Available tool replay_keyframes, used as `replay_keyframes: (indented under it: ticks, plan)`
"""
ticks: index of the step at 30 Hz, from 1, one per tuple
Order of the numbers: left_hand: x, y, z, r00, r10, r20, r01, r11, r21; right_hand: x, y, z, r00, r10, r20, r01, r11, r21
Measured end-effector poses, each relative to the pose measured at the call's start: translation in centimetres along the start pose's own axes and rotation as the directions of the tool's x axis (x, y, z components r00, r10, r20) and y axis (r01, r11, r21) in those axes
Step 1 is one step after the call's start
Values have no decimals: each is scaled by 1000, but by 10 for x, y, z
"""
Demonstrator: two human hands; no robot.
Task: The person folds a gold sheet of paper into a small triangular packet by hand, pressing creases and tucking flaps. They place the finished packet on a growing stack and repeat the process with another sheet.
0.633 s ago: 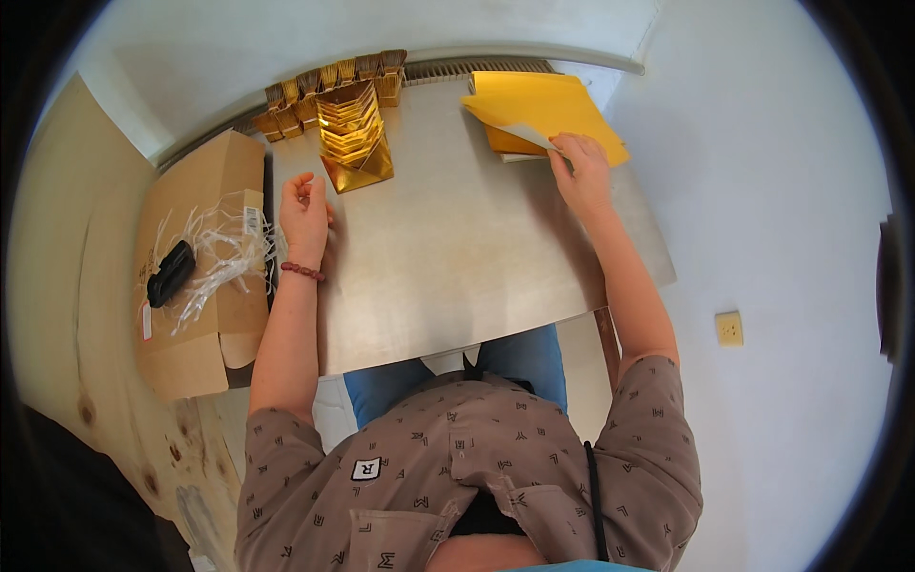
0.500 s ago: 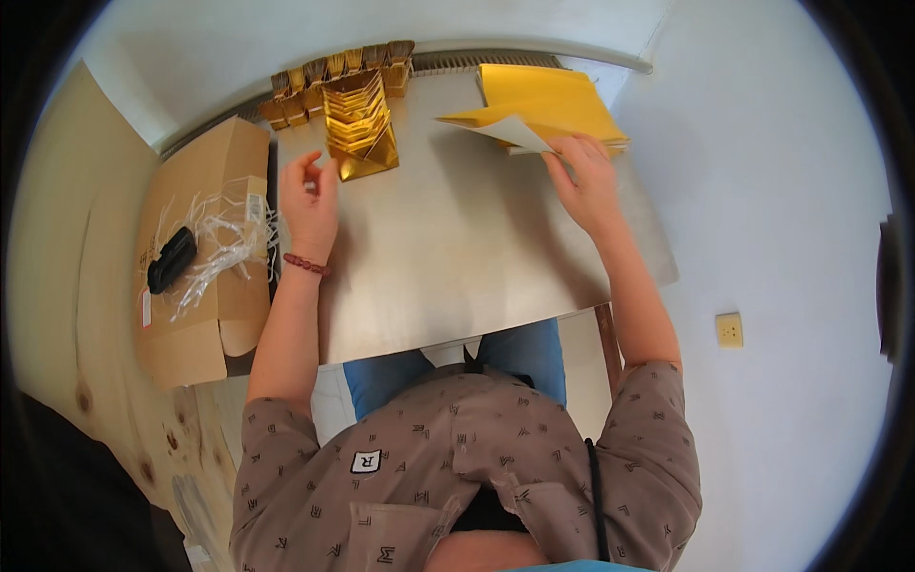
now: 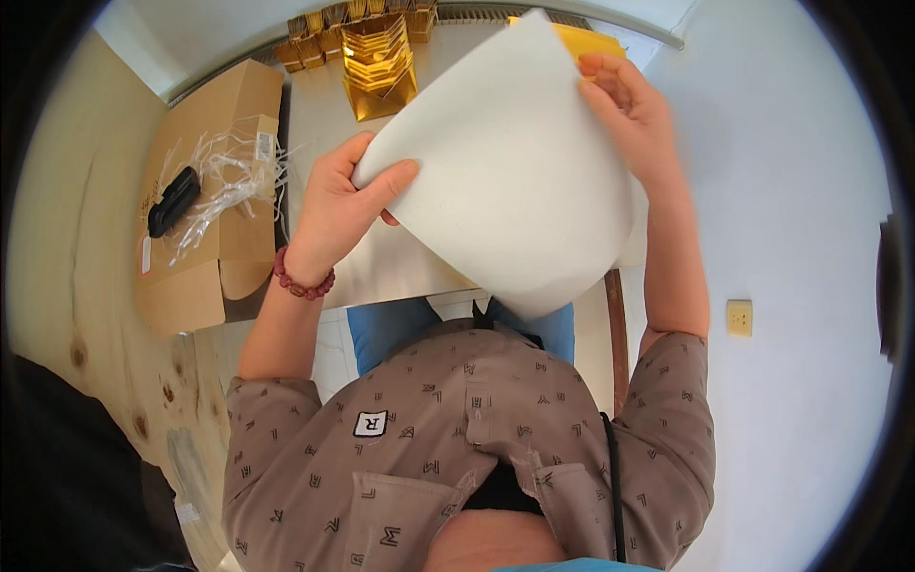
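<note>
A large sheet of paper (image 3: 505, 162) is lifted over the table, its white side up and its body bowing down toward my lap. My left hand (image 3: 348, 195) grips the sheet's left corner, thumb on top and fingers underneath. At the upper right edge, my right hand (image 3: 634, 114) pinches the same sheet between thumb and curled fingers. Behind it, a stack of gold sheets (image 3: 593, 40) is mostly hidden. Beyond my left hand stands a nested row of folded shiny gold paper pieces (image 3: 381, 76).
More gold folded pieces (image 3: 305, 52) line the table's back edge. An opened cardboard box (image 3: 243, 181) at the left carries clear plastic strips (image 3: 224, 186) and a black object (image 3: 173, 202). The metal table (image 3: 376, 272) meets a white wall at the right, with an outlet (image 3: 739, 317).
The sheet has come up off the gold stack and toward me, now white side up. My left hand, earlier empty beside the folded pieces, has moved right and taken its corner.
</note>
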State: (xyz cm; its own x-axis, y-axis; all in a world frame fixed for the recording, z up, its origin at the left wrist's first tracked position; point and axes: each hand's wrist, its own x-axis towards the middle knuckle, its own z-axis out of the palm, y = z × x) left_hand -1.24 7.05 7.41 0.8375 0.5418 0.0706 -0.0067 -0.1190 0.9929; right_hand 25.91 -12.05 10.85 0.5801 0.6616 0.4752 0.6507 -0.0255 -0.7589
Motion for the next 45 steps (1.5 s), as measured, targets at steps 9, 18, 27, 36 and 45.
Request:
replay_keyframes:
  ticks: [9, 18, 27, 36, 45]
  plan:
    - [-59, -45, -5, 902, -253, -350, 312, 943, 120, -114, -9, 66, 696, -305, 650, 413, 911, -14]
    - [-55, -16, -15, 965, 250, -83, -123, 706, 698, -139, -5, 65, 597, -159, 786, 441, 884, -156]
    - [92, -76, 45, 810, 293, 508, -585, 449, 675, -141, -12, 59, 510, -104, 854, 517, 830, -208]
    - [109, -74, 45, 838, 115, 534, -540, 319, 779, -135, 4, 52, 594, -281, 754, 459, 888, -31]
    - [95, -64, 39, 880, 83, 468, -458, 409, 789, -128, 2, 44, 957, 92, 275, -126, 986, 107]
